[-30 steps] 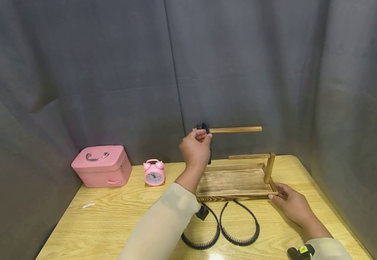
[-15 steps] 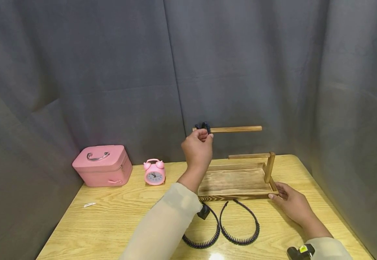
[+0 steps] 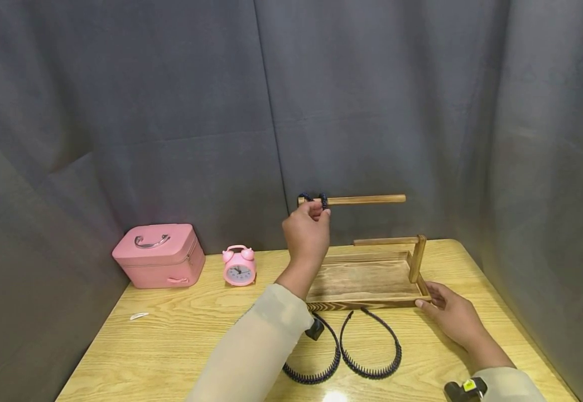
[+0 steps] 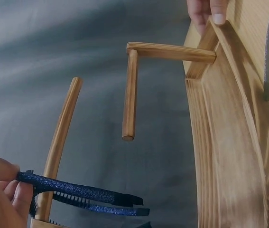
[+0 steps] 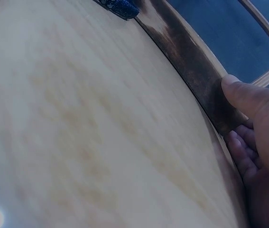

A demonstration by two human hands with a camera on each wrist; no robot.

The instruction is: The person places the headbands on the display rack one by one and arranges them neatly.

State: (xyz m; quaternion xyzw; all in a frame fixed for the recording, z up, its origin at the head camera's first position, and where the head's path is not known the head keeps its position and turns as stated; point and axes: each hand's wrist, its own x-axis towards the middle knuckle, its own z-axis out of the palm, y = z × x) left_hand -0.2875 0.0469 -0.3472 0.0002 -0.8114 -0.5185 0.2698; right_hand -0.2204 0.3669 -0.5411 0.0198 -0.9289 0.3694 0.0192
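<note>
My left hand (image 3: 307,237) pinches a dark blue toothed headband (image 3: 323,200) at the upper rod (image 3: 371,199) of a wooden stand. Another dark headband (image 3: 305,196) hangs closer to that rod's left end. In the left wrist view, the pinched headband (image 4: 77,185) stretches across the rod, its ends pointing right. My right hand (image 3: 452,318) grips the right front corner of the stand's tray base (image 3: 361,306), thumb on the rim, as the right wrist view shows. Two more toothed headbands, a left one (image 3: 311,380) and a right one (image 3: 399,357), lie on the table before the tray.
A shorter lower rod (image 3: 386,241) juts left from the post at the stand's right side. Further left are a pink alarm clock (image 3: 239,271), a pink case (image 3: 158,257) and a small white clip-like piece (image 3: 139,316). A grey curtain (image 3: 196,111) hangs behind the table.
The pinched headband has turned and shifted slightly right on the upper rod, along with my left hand. My right hand keeps its place on the tray corner.
</note>
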